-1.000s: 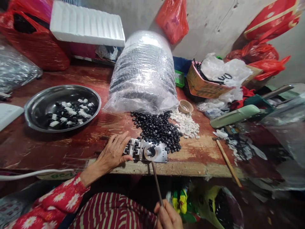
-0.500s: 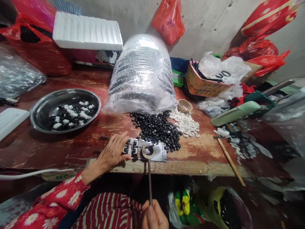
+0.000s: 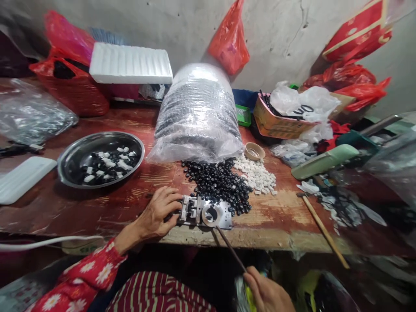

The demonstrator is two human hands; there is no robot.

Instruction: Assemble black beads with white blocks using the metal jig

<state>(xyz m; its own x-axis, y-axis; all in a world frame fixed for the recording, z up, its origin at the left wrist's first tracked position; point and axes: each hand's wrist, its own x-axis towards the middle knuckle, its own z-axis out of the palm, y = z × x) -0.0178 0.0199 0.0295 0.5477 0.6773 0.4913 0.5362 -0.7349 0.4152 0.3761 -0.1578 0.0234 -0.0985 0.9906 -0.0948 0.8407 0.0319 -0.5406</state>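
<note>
A metal fixture [image 3: 192, 209] with a plate and a round ring [image 3: 211, 214] lies at the table's front edge. White and black parts sit in its left section. My left hand [image 3: 162, 211] bends round the fixture's left end, thumb at the front and fingers over the top, hiding that end. A thin metal lever [image 3: 230, 248] runs from the ring down to the right. Its lower end is in my right hand [image 3: 267, 289], fingers wrapped round it. Small round black pieces [image 3: 216, 180] are heaped behind the fixture, beside a pile of white pieces [image 3: 256, 173].
A steel bowl [image 3: 65, 167] of black-and-white parts stands left. A big plastic-wrapped bundle [image 3: 198, 108] rises behind the heaps. A small round tub [image 3: 255, 151] touches the white pile. On the right lie a hammer [image 3: 325, 229] and a pale green object [image 3: 325, 161]. A white foam block [image 3: 130, 63] sits at the back.
My right hand has swung the lever's lower end to the right, from pointing nearly straight at me to a slant. My left hand's fingers are more bent. The view has shifted slightly.
</note>
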